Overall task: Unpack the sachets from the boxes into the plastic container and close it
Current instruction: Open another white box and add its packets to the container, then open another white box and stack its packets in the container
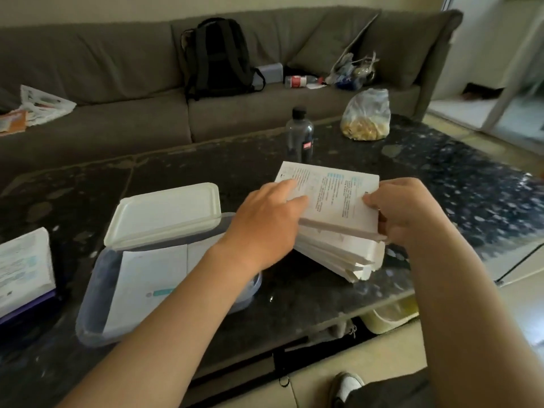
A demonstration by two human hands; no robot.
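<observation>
A white printed box is held above the dark table, tilted toward me. My left hand grips its left side, fingers on top. My right hand grips its right edge, thumb on the printed face. A stack of white sachets sticks out of the box's near end and fans down to the tabletop. Left of my hands sits the clear plastic container with white sachets inside. Its white lid leans on the container's far rim. Another white box lies at the left edge.
A dark plastic bottle stands behind the box. A plastic bag of yellow food sits far right on the glass table. A grey sofa with a black backpack lies beyond. My shoe shows below.
</observation>
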